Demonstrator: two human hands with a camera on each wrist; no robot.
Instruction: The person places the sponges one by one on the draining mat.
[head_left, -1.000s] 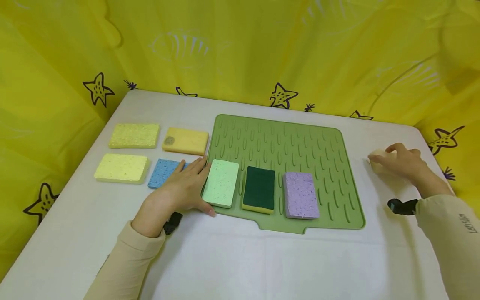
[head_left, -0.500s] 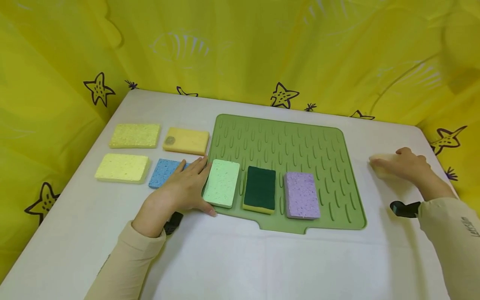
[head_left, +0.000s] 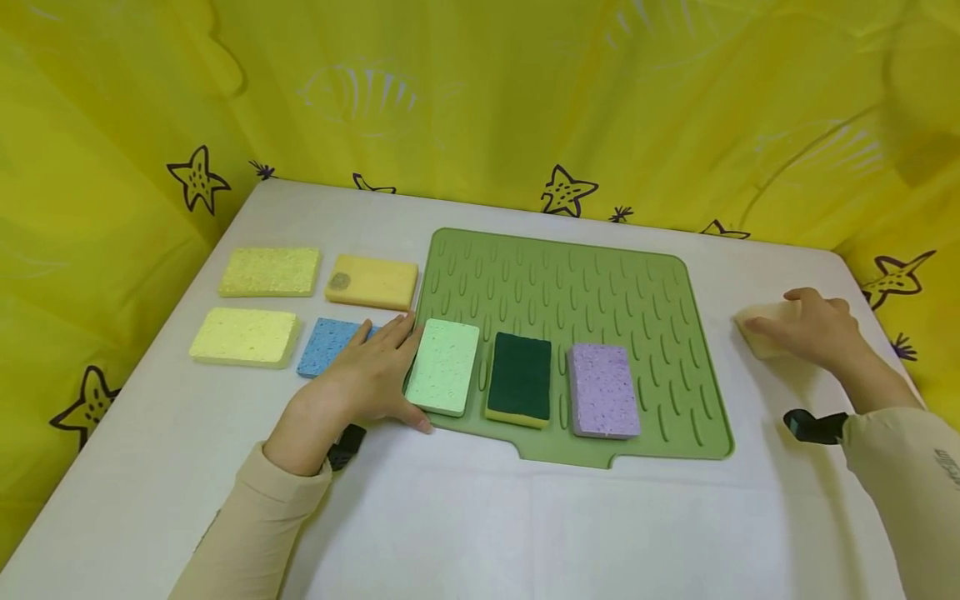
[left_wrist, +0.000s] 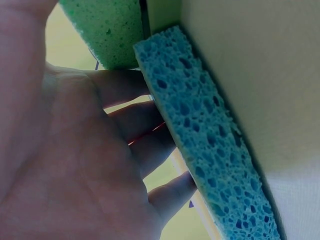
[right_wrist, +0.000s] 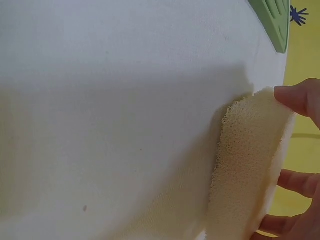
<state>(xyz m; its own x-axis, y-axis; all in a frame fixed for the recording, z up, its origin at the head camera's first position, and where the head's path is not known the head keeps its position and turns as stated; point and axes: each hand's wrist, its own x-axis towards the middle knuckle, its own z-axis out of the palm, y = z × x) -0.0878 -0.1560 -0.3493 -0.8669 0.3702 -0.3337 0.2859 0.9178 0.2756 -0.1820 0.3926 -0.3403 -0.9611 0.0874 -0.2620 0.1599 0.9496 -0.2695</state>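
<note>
My left hand (head_left: 360, 379), fingers extended, rests on the blue sponge (head_left: 320, 347), beside the mint green sponge (head_left: 442, 367) on the green ridged mat (head_left: 570, 287). In the left wrist view the fingers lie against the top of the blue sponge (left_wrist: 200, 135). Off the mat's right side, my right hand (head_left: 817, 329) touches a cream sponge (head_left: 776, 343) from above, thumb laid across its top. Thumb and loosely spread fingers meet the upper side of the cream sponge (right_wrist: 245, 160) in the right wrist view; some fingertips are hidden.
A dark green scrub sponge (head_left: 519, 377) and a purple sponge (head_left: 603, 390) sit along the mat's front edge. Two pale yellow sponges, one farther back (head_left: 270, 272) and one nearer (head_left: 243, 336), lie left with an orange-yellow sponge (head_left: 372, 282). A yellow curtain (head_left: 480, 100) surrounds the table.
My right hand has shifted slightly, and the cream sponge under it has turned and moved a little. The left hand and the other sponges stay where they were.
</note>
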